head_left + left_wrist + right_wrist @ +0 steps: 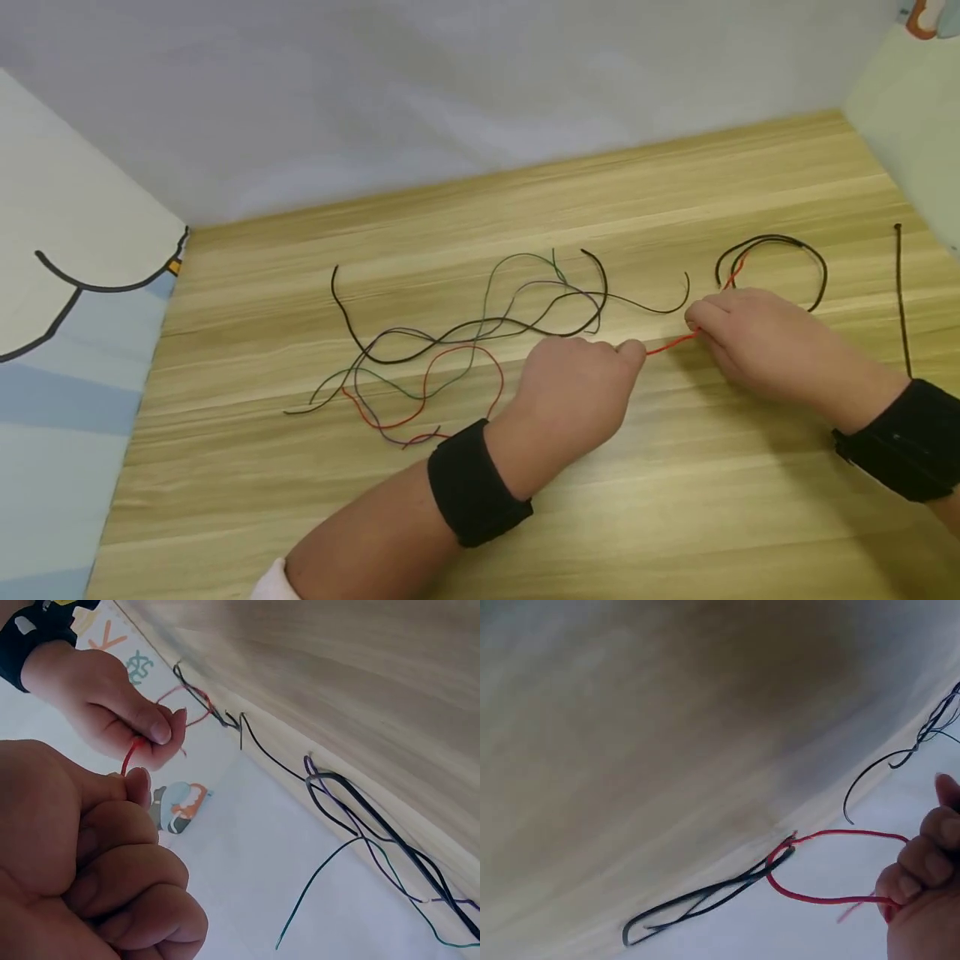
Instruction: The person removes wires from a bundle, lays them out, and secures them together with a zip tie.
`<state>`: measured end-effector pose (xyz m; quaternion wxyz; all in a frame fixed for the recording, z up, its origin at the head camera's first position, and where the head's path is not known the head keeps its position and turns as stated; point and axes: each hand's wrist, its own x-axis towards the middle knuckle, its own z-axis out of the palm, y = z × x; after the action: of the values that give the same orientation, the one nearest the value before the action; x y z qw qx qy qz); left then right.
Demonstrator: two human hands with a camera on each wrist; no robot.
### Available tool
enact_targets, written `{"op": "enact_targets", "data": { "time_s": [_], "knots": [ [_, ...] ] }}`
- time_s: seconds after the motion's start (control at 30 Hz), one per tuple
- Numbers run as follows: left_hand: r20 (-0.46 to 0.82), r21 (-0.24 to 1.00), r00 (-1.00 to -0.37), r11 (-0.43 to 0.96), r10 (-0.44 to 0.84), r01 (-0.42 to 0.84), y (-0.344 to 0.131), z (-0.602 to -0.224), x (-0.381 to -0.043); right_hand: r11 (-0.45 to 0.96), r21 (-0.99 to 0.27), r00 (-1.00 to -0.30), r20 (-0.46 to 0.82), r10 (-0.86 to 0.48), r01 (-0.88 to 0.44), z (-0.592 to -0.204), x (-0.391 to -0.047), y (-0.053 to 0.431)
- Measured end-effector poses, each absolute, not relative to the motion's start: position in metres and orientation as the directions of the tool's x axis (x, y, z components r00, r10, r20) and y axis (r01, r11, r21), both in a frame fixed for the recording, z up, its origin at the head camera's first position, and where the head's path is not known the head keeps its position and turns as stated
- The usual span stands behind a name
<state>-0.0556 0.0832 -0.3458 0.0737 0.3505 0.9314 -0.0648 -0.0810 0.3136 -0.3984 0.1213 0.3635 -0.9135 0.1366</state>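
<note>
A red wire (671, 342) stretches between the two hands. My left hand (573, 383) pinches it between thumb and index finger, the other fingers curled in. Close by on the right, my right hand (780, 350) grips the same wire. In the right wrist view, a red wire loop (821, 901) runs from that hand to a coiled black wire (705, 891); whether it passes through the coil I cannot tell. From above, this black coil (827, 271) lies just beyond the right hand, partly hidden by it.
Left of the hands lies a loose tangle of wires: black (390, 361), green (487, 292), purple (525, 287) and another red one (501, 375). A straight black wire (902, 300) lies at the right. Pale walls (450, 100) border the wooden tabletop (262, 508).
</note>
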Motion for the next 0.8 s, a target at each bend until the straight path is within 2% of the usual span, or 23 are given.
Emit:
{"op": "enact_targets", "data": {
  "time_s": [0.1,0.3,0.5,0.7,0.8],
  "knots": [
    [-0.174,-0.054,-0.737,0.741,0.653,0.669,0.08,-0.347,-0.053,0.708,-0.099,-0.694,0.333,-0.639,-0.699,-0.399,-0.082,0.315],
    [-0.162,-0.032,-0.718,0.723,0.677,0.69,0.077,-0.348,-0.047,0.822,-0.075,-0.808,0.252,-0.532,-0.565,-0.398,-0.082,0.317],
    [-0.174,-0.027,-0.714,0.722,0.678,0.692,0.072,-0.344,-0.046,0.839,-0.065,-0.827,0.227,-0.514,-0.54,-0.396,-0.086,0.322],
    [-0.293,-0.052,-0.762,0.786,0.578,0.616,0.042,-0.338,-0.05,0.895,-0.066,-0.891,0.15,-0.429,-0.442,-0.398,-0.089,0.358],
    [-0.332,-0.087,-0.788,0.815,0.518,0.572,0.023,-0.336,-0.053,0.9,-0.06,-0.896,0.145,-0.419,-0.431,-0.397,-0.088,0.372]
  ]
}}
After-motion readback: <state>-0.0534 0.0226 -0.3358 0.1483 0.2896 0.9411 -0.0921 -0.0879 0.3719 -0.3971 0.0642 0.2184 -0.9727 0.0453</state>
